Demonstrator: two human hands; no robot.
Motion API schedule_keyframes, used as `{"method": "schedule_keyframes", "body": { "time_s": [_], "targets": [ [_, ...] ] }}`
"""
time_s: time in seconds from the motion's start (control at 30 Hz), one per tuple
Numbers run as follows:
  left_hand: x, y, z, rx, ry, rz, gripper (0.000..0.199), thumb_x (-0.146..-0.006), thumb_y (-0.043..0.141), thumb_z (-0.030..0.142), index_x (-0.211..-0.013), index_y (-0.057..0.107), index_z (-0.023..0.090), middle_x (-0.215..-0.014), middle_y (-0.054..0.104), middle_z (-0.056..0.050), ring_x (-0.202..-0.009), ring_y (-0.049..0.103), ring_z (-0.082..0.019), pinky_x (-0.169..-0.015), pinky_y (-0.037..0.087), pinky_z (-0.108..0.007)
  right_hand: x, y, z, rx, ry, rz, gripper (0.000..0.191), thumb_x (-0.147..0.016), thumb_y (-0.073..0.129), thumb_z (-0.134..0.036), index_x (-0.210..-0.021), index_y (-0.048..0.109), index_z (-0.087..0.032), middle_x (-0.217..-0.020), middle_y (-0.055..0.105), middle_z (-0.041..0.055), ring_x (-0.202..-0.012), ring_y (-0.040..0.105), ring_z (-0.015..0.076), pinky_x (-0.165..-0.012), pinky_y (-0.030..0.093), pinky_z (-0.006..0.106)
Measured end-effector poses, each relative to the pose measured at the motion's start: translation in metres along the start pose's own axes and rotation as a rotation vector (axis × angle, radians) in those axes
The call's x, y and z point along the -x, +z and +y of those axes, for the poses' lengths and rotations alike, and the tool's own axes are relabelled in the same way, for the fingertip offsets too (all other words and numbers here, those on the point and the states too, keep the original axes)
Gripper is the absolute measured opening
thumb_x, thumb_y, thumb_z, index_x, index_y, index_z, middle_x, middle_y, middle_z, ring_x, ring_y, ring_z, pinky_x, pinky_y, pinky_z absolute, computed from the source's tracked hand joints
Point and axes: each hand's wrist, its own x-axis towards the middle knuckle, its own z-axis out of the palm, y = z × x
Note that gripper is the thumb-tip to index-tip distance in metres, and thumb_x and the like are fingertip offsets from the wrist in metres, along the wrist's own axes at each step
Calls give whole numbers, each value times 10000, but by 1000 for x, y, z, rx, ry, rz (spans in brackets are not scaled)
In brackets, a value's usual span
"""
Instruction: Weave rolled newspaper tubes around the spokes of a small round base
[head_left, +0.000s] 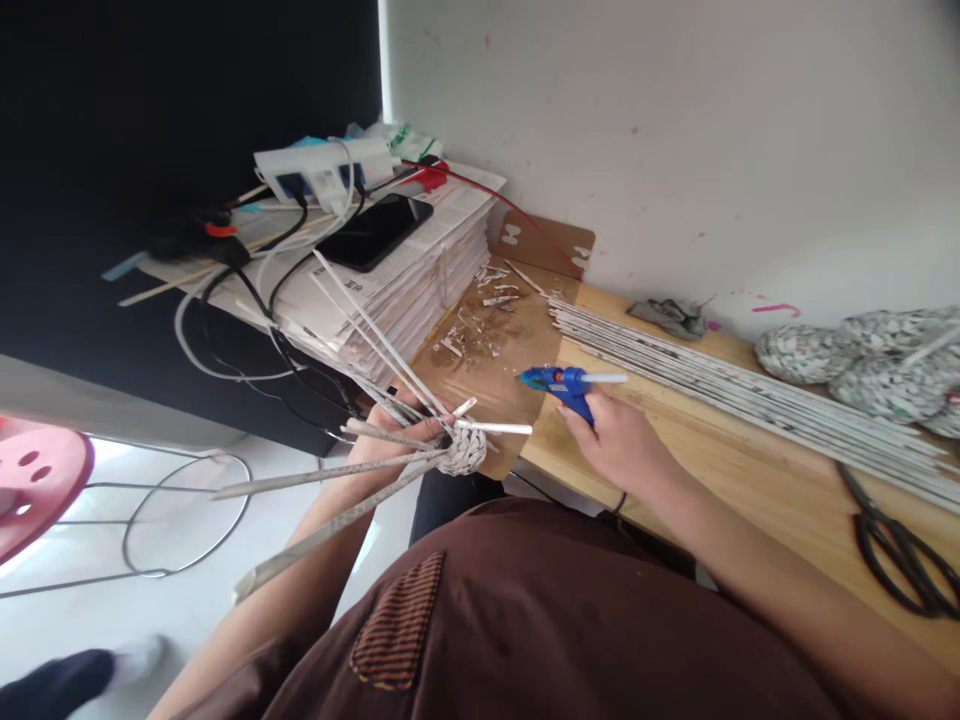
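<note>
My left hand (409,425) is closed on a small woven paper piece (463,450), from which several long rolled paper strips (330,470) stick out to the left and upward. Part of that hand is hidden behind the strips. In my right hand (611,435) is a blue glue gun (566,385), its nozzle pointing left over the cardboard (525,330) and a white glue stick out of its back. The gun's tip and the woven piece are apart.
Newspapers (450,270) are stacked at the left with a black phone (375,232), a power strip (330,170) and cables on top. Paper rolls (720,385), black scissors (892,550) and woven balls (802,352) lie on the wooden table (697,450). A pink stool (45,480) stands far left.
</note>
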Motion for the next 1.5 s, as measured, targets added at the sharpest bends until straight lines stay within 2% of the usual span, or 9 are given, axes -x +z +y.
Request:
{"method": "schedule_keyframes", "body": {
  "time_s": [0.1,0.27,0.4,0.6,0.73,0.9,1.1,1.27,1.5],
  "targets": [
    [1,2,3,22,-2,1,266,-642,888,286,-824,757,144,-723,725,-40,-620,651,-150,-573,521,-246,11,-10,-2,-194,7,-41,286,-948,538,-446,-1059,631,-200,-818,682,71,-735,638,244,-681,463,353],
    [5,13,17,80,2,-19,265,-596,913,305,-745,752,158,-634,690,-7,-538,599,-117,-513,481,-218,23,-31,-9,-980,171,-214,397,-817,722,-550,-985,590,-215,-695,557,-21,-585,553,143,-492,443,260],
    [6,19,29,34,30,-78,275,-581,922,353,-713,771,166,-629,701,-33,-563,622,-147,-547,515,-248,34,-40,-15,-1153,155,-291,345,-846,714,-541,-866,593,-218,-646,501,-32,-526,472,106,-422,370,223],
    [5,22,36,1,72,-154,298,-601,921,369,-729,775,143,-644,705,-39,-582,622,-146,-569,511,-251,51,-51,-20,-1003,70,-262,424,-898,603,-617,-740,616,-223,-621,521,-4,-502,453,114,-453,408,256],
    [9,25,38,-14,59,-146,270,-632,908,354,-751,773,153,-662,704,-36,-597,616,-146,-574,498,-254,58,-56,-19,-801,-8,-204,353,-923,580,-589,-912,693,-255,-592,530,-9,-500,462,139,-450,391,268],
    [12,27,42,-43,60,-131,232,-644,898,324,-754,772,164,-666,698,-31,-595,616,-150,-581,501,-263,58,-60,-21,-609,-137,-86,276,-948,580,-497,-879,713,-265,-618,602,-3,-596,578,175,-564,498,293],
    [8,21,39,-134,87,-181,208,-651,889,281,-768,782,147,-668,702,-53,-552,603,-144,-501,480,-239,61,-61,-22,-542,-194,-64,244,-949,603,-400,-1122,736,-292,-992,765,25,-856,702,248,-777,576,365],
    [8,21,40,-197,96,-228,172,-724,839,262,-866,814,169,-649,683,-33,-501,555,-116,-413,444,-192,62,-61,-25,-544,-210,-80,249,-948,602,-379,-1130,747,-292,-957,770,26,-849,707,255,-765,588,362],
    [10,26,46,-192,111,-204,161,-698,850,256,-835,821,176,-666,685,-49,-507,563,-125,-397,473,-194,63,-59,-26,-511,-258,-98,267,-972,568,-369,-1180,725,-310,-1017,761,30,-911,707,262,-842,571,379]
  ]
}}
